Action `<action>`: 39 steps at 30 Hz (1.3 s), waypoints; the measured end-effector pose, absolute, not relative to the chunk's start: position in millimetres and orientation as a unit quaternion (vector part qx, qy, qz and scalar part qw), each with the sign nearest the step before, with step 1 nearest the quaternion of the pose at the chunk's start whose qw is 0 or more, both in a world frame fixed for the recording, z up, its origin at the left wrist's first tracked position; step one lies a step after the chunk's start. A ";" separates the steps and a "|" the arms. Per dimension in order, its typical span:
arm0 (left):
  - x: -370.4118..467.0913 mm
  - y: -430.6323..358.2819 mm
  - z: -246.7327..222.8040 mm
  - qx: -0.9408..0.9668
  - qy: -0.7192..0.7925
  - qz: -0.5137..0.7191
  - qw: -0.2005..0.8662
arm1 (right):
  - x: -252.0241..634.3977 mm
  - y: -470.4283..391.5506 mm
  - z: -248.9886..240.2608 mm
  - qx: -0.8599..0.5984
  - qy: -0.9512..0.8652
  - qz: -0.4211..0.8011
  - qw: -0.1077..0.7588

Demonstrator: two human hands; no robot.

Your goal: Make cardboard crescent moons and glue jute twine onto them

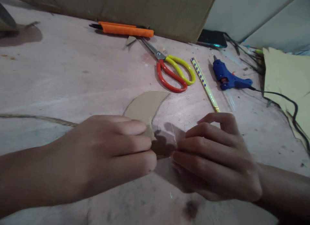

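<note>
A crescent-shaped cardboard piece (145, 103) with a dark outline lies at the middle of the table, its upper horn pointing right. My left hand (121, 147) rests over its left and lower part, fingers pressed together on it. At its lower right tip my right hand (213, 154) has its fingers curled and the fingertips together; the tip is partly hidden there. A twisted brown cord (38, 117) runs from the left edge to beneath my left hand.
Red-and-yellow scissors (169, 68), a dotted pencil (204, 84) and a blue glue gun (227, 76) with a black cord lie beyond my hands. Behind them are an orange pen holder (126, 29), a cardboard box (145, 11) and a phone (211, 38). Cardboard (285, 79) lies right.
</note>
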State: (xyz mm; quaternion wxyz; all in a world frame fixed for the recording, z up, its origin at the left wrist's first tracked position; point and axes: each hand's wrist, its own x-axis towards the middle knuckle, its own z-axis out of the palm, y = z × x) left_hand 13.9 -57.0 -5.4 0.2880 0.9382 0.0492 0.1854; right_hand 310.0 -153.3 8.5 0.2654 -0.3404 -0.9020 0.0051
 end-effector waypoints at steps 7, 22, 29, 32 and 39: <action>17.1 -63.7 -3.1 0.934 0.098 0.254 0.231 | 304.5 -151.4 3.8 -0.326 -0.901 -0.018 0.286; 17.5 -62.5 -4.4 0.935 0.125 0.223 0.245 | 301.1 -150.3 -3.3 -0.297 -0.910 -0.009 0.290; 17.4 -62.1 -4.0 0.921 0.137 0.216 0.294 | 305.0 -150.8 -2.4 -0.295 -0.914 0.015 0.279; 17.5 -61.2 -4.0 0.909 0.137 0.219 0.326 | 306.9 -150.6 -0.2 -0.291 -0.918 0.033 0.269; 18.6 -58.6 -4.3 0.895 0.129 0.238 0.354 | 307.1 -149.5 -1.4 -0.283 -0.922 0.038 0.261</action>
